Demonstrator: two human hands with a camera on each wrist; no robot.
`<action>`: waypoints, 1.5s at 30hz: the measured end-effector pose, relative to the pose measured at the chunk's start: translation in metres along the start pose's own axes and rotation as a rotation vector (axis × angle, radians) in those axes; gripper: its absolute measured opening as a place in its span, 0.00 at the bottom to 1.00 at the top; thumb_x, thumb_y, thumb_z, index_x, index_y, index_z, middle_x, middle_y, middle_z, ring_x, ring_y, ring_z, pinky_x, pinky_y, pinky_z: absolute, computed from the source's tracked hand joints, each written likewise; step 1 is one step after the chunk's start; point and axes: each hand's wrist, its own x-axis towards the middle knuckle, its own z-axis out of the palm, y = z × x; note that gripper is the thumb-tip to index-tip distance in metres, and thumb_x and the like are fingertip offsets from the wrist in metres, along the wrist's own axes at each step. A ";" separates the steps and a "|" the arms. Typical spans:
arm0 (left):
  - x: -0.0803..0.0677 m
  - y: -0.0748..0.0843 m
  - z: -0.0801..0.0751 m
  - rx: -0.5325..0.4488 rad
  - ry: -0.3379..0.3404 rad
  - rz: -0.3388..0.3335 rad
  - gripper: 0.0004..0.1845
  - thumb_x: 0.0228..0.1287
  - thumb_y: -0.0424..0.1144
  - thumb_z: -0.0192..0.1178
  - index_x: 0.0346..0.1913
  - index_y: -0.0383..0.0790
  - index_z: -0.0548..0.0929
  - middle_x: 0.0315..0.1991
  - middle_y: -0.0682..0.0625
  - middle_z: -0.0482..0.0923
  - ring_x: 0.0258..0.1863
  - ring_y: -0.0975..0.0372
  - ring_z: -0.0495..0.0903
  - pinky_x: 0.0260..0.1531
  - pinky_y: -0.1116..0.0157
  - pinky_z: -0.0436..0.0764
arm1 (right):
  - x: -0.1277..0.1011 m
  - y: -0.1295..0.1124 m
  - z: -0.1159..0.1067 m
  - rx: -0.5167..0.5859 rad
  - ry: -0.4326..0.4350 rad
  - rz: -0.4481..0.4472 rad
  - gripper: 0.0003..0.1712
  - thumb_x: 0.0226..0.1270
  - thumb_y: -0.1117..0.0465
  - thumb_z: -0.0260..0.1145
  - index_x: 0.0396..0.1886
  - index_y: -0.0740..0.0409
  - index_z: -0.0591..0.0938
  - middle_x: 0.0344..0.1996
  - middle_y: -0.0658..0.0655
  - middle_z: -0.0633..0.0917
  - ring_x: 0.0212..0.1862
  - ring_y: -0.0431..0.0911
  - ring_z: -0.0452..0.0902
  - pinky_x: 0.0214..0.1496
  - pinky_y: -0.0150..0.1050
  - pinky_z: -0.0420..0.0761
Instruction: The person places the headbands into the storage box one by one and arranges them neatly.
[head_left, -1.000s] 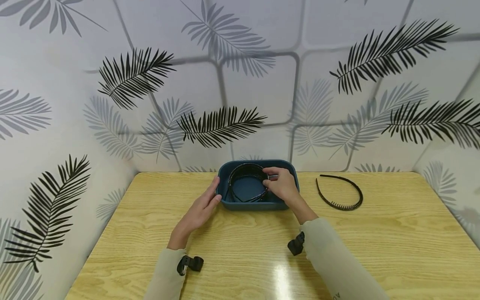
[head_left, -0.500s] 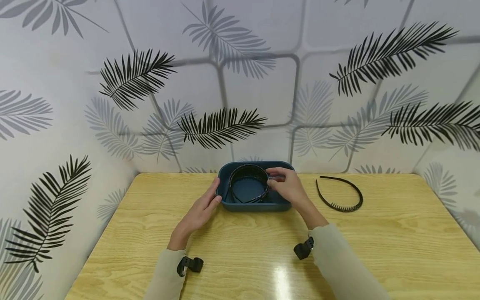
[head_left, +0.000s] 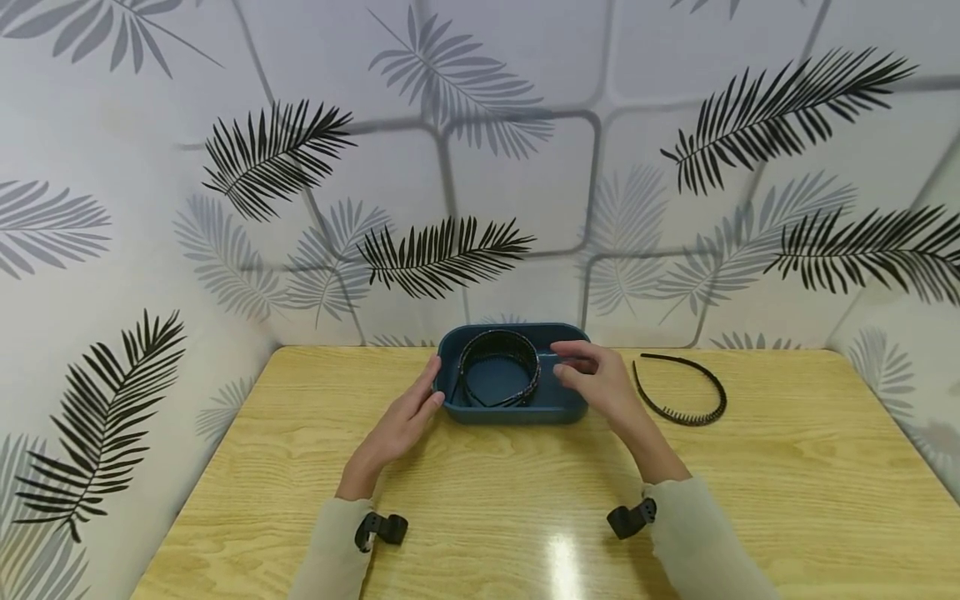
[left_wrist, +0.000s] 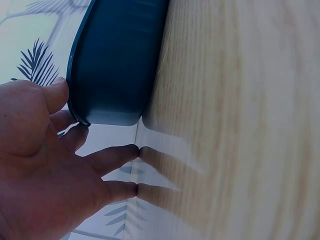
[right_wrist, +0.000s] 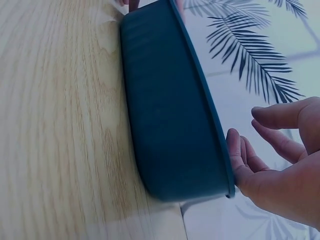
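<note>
Your right hand [head_left: 597, 382] had drawn back from the headband [head_left: 498, 367] in the blue tub [head_left: 510, 412] to the tub's right end, fingers loosely curled and holding nothing, so the band now lay released inside. The wooden table [head_left: 787, 483] carried the tub near its back edge. Your left hand [head_left: 397, 425] rested flat against the tub's left end, fingers straight. A second toothed headband [head_left: 681, 386] lay on the table just right of your right hand.
</note>
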 end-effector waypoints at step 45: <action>-0.001 0.004 0.001 0.006 0.003 0.011 0.32 0.85 0.35 0.43 0.82 0.30 0.44 0.83 0.39 0.38 0.81 0.46 0.42 0.76 0.44 0.49 | -0.053 0.014 -0.057 -0.067 0.169 -0.051 0.19 0.74 0.67 0.66 0.62 0.69 0.81 0.62 0.68 0.79 0.50 0.36 0.79 0.46 0.34 0.86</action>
